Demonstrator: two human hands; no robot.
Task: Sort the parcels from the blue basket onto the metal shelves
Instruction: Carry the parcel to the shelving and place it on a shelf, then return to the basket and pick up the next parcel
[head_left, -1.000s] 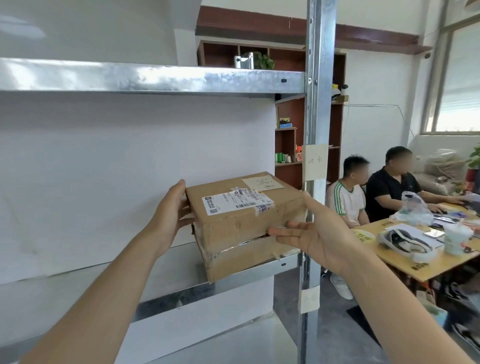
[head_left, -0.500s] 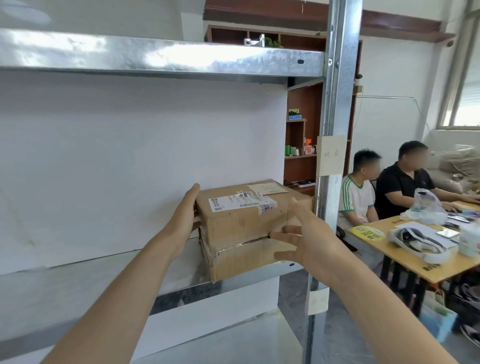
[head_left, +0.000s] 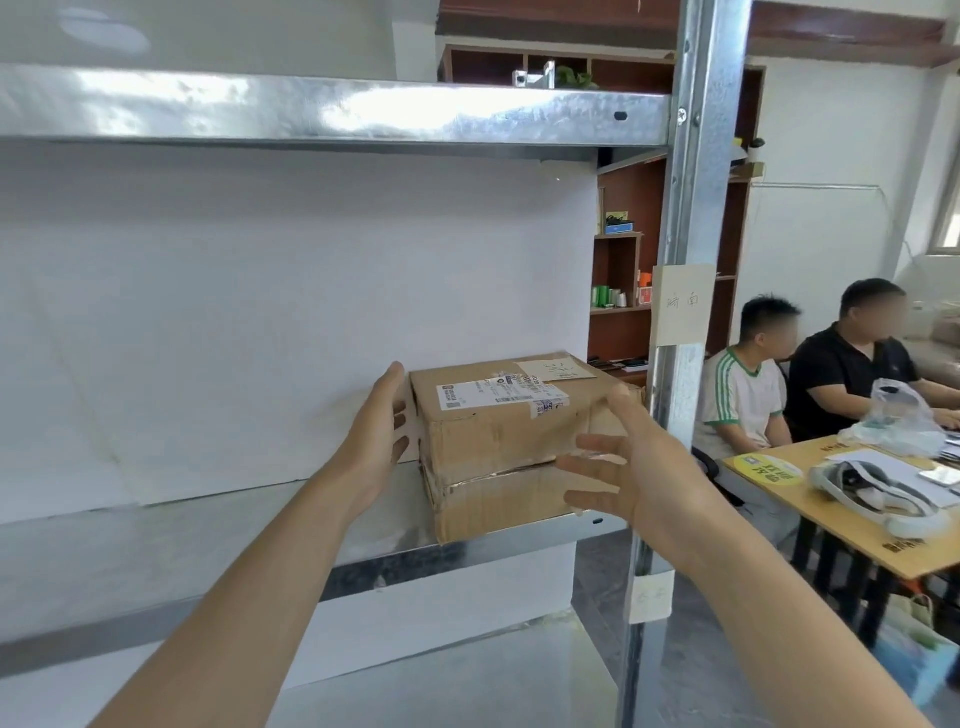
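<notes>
A brown cardboard parcel (head_left: 511, 447) with a white shipping label on top rests on the middle metal shelf (head_left: 208, 545), at its right end beside the upright post (head_left: 688, 208). My left hand (head_left: 376, 436) lies against the parcel's left side, fingertips touching it. My right hand (head_left: 631, 478) hovers at the parcel's front right corner with its fingers spread, and I cannot tell if it touches the cardboard. The blue basket is out of view.
An upper metal shelf (head_left: 332, 111) runs overhead and a lower one (head_left: 467, 680) sits below. Two seated persons (head_left: 753, 395) are at a wooden table (head_left: 857, 530) on the right, which carries a headset and a plastic bag. A brown wall cabinet (head_left: 621, 260) stands behind.
The parcel has moved forward and down onto the middle shelf and now rests flat. My right hand has loosened, its fingers spreading off the front face.
</notes>
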